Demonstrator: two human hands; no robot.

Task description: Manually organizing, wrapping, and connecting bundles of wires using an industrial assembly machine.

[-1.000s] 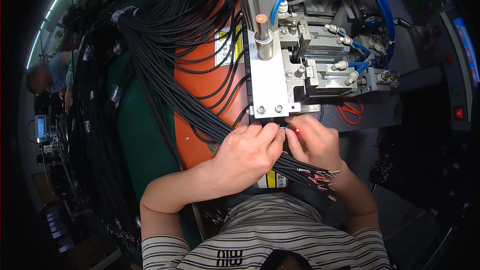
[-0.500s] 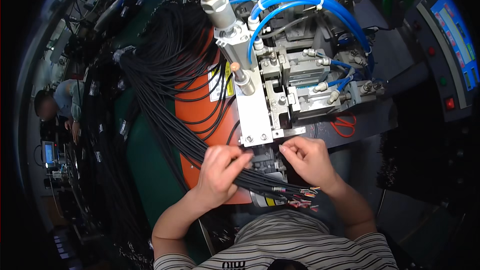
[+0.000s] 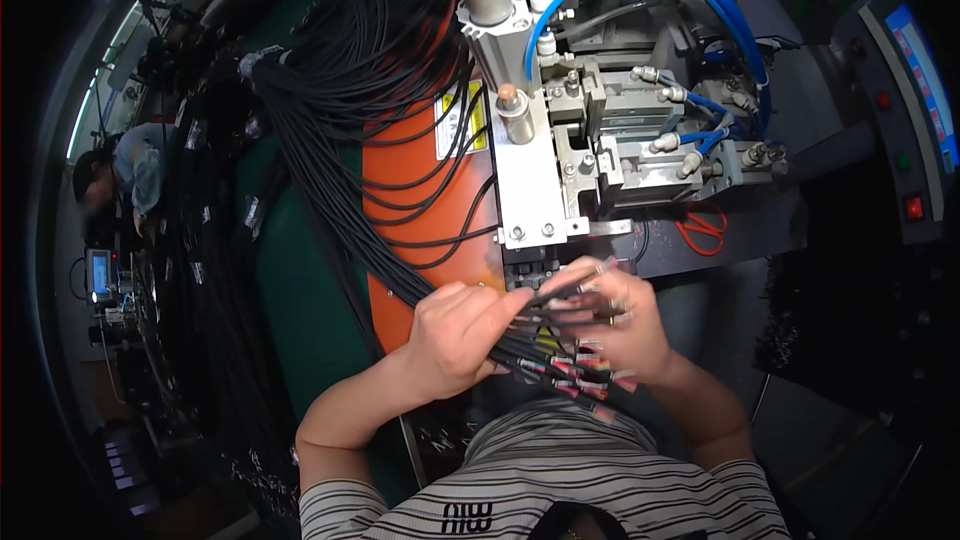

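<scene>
Both hands gripped a bundle of black wires [image 3: 400, 240] just below the metal press [image 3: 560, 150], the left hand [image 3: 455, 335] clasping it, the right hand [image 3: 615, 325] pinching red-tipped ends.

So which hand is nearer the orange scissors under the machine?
Right. The right hand sits just below-left of the orange scissors; the left hand is farther left, gripping the black cable bundle.
</scene>
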